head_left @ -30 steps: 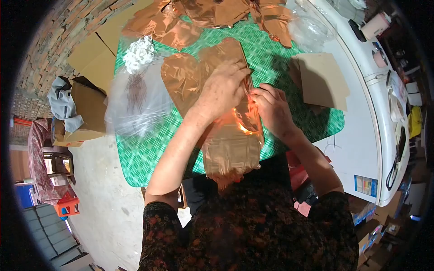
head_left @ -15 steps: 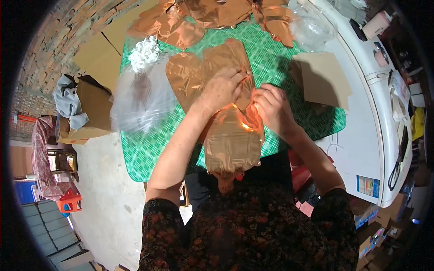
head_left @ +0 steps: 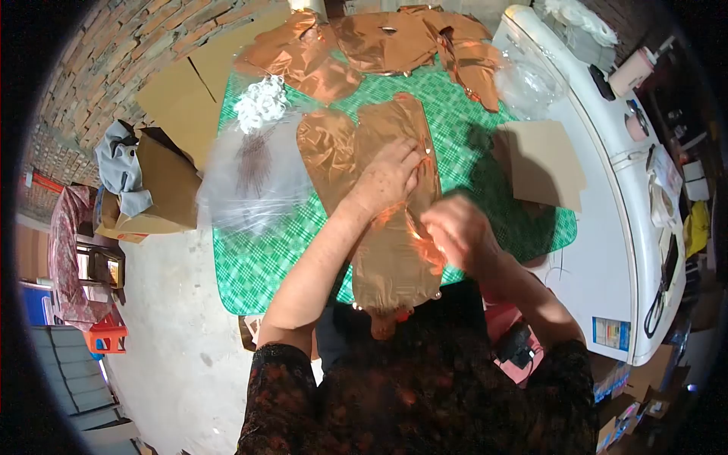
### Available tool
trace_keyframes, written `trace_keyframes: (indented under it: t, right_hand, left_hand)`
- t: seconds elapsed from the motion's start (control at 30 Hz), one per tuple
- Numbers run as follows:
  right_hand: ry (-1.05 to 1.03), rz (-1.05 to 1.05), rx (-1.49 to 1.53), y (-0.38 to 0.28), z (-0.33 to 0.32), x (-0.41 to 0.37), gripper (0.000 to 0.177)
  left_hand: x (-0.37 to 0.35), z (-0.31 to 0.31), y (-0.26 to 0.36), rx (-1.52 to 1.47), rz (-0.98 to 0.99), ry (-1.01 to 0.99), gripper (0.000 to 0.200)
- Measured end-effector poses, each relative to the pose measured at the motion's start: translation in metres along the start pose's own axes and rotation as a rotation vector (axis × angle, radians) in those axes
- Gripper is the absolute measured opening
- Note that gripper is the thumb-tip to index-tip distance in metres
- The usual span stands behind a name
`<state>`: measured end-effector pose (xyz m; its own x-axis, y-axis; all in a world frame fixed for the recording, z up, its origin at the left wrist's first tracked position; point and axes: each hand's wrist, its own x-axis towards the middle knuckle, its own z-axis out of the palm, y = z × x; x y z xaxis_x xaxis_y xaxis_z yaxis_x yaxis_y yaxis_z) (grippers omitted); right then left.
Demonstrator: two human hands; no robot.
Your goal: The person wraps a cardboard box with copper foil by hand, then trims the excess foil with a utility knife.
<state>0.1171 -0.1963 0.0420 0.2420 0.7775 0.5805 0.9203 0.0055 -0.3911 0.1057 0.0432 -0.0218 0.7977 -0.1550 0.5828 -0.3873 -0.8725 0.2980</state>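
Note:
A copper-coloured foil piece (head_left: 394,262) lies over the green checked tablecloth (head_left: 258,284), its lower end overhanging the near edge by my dark clothing. My left hand (head_left: 388,178) rests on its upper part, fingers bent and pressed together on the foil. At the foil's right edge is my right hand (head_left: 457,231), its fingers curled but smeared by motion; whether it holds any foil is unclear. Small round pieces show at the foil's lower corners.
More copper foil pieces (head_left: 387,42) lie along the far edge. Left on the table are a white string bundle (head_left: 262,104) and clear plastic bags (head_left: 254,178). Brown cardboard sheets (head_left: 542,163) lie at right, beside a white appliance (head_left: 599,265). An open carton (head_left: 163,182) stands far left.
The view has shifted, so the table sits lower in the frame. My right hand has moved slightly down and away from my left, which stays on the foil.

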Motion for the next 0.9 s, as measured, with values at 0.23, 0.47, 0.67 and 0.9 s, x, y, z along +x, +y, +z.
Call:
trace_keyframes:
  t: [0.23,0.47,0.67,0.9]
  right_hand:
    - [0.401,0.465,0.363,0.06,0.066,0.079,0.034]
    - [0.332,0.546,0.236,0.091,0.089,0.076,0.038]
    - [0.294,0.43,0.092,0.092,0.092,0.076,0.039]
    - [0.212,0.433,0.011,0.091,0.094,0.078,0.041]
  left_hand:
    - [0.003,-0.007,0.008,-0.064,-0.021,0.02,0.047]
    - [0.004,-0.013,0.007,-0.114,-0.161,0.009,0.042]
    - [0.004,-0.069,-0.007,0.156,-0.303,0.19,0.035]
    - [-0.031,-0.129,-0.045,0.499,-0.677,0.007,0.038]
